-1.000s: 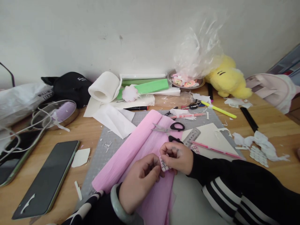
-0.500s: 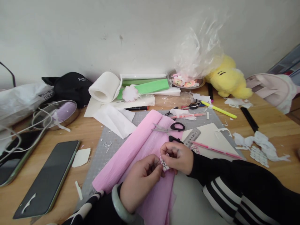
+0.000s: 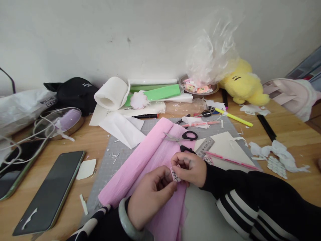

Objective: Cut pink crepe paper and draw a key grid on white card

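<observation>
Between both hands is a small pink-and-white paper piece (image 3: 175, 174) with a black net-like pattern. My right hand (image 3: 189, 167) pinches its right side between thumb and fingers. My left hand (image 3: 154, 192) is curled at its left edge, the fingers behind it and the thumb over its lower edge. Under the hands lies pink crepe paper (image 3: 140, 160), partly rolled. Black-handled scissors (image 3: 182, 139) rest on the crepe paper, blades pointing left. Just past my right hand are a steel ruler (image 3: 205, 146) and another patterned piece (image 3: 208, 160), partly hidden.
A phone (image 3: 50, 192) lies at the left, and a toilet paper roll (image 3: 111, 93) stands at the back. Green crepe paper (image 3: 163, 93), a yellow plush toy (image 3: 247, 83) and a bowl (image 3: 213, 89) line the wall. Paper scraps (image 3: 278, 157) and a pink pen (image 3: 233, 160) lie right.
My left thumb has shifted slightly right and down, uncovering more of the patterned piece. My right hand keeps its pinch almost unmoved.
</observation>
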`<act>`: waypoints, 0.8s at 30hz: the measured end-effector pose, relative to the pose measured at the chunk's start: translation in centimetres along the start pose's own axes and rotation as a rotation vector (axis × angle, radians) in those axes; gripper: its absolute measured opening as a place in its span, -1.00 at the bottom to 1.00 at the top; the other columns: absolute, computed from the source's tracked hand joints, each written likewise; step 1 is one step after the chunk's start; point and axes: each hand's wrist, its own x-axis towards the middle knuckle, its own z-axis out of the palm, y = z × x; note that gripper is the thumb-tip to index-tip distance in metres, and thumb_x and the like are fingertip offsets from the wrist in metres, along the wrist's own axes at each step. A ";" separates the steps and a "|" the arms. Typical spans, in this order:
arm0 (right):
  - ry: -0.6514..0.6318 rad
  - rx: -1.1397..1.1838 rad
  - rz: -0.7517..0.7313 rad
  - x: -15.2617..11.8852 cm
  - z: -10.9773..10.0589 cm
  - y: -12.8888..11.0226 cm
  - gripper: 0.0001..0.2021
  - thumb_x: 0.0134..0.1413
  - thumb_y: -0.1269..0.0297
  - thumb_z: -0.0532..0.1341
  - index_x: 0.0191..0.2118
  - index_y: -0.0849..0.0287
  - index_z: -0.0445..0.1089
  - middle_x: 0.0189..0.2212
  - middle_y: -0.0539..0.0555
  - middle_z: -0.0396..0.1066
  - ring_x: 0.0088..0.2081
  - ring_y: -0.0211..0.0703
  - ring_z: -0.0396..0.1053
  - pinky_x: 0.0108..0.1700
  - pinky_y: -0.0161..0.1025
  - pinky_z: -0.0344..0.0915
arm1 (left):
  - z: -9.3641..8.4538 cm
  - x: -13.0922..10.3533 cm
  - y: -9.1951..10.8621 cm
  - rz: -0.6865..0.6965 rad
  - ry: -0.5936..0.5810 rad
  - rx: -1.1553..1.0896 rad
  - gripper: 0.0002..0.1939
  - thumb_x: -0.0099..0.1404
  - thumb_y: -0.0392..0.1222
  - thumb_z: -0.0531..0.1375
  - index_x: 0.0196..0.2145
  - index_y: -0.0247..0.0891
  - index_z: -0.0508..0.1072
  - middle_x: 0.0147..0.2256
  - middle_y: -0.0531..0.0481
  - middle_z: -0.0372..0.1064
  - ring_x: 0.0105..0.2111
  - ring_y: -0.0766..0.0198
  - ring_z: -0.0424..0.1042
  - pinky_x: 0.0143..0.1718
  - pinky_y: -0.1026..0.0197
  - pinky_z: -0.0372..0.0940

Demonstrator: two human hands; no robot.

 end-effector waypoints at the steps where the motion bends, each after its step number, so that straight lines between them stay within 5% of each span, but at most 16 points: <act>1: 0.005 0.000 0.003 0.0 0.0 -0.1 -0.92 -0.16 0.51 0.09 -0.54 0.23 0.18 -0.73 -0.17 0.20 -0.77 -0.52 0.11 -0.75 -0.55 0.05 | 0.0 0.0 0.0 -0.002 0.001 0.007 -0.84 0.13 -0.16 0.10 -0.52 -0.27 0.22 -0.57 0.13 0.12 -0.54 0.36 0.09 -0.50 0.29 0.04; 11: 0.012 0.084 0.049 -0.1 0.1 -0.3 -0.94 -0.17 0.47 0.11 -0.53 0.23 0.19 -0.75 -0.16 0.20 -0.77 -0.50 0.12 -0.78 -0.56 0.07 | -0.1 0.1 -0.3 0.051 0.017 0.085 -0.83 0.19 -0.17 0.08 -0.51 -0.28 0.28 -0.54 0.09 0.20 -0.51 0.34 0.16 -0.46 0.29 0.08; 18: -0.043 0.202 0.062 0.2 0.0 0.2 -0.83 -0.11 0.22 0.12 -0.43 0.23 0.21 -0.74 -0.14 0.23 -0.78 -0.44 0.16 -0.81 -0.52 0.10 | 0.0 0.3 -0.4 0.034 0.068 -0.035 -0.82 0.21 -0.14 0.06 -0.48 -0.28 0.26 -0.57 0.12 0.18 -0.59 0.40 0.12 -0.56 0.33 0.08; 24: -0.046 0.151 0.098 0.0 0.2 -0.2 -0.90 -0.23 0.40 0.15 -0.45 0.24 0.24 -0.69 -0.12 0.24 -0.72 -0.46 0.17 -0.75 -0.52 0.11 | 0.0 0.1 -0.5 0.014 0.101 -0.188 -0.79 0.22 -0.06 0.04 -0.42 -0.26 0.21 -0.61 0.15 0.16 -0.62 0.41 0.13 -0.61 0.35 0.08</act>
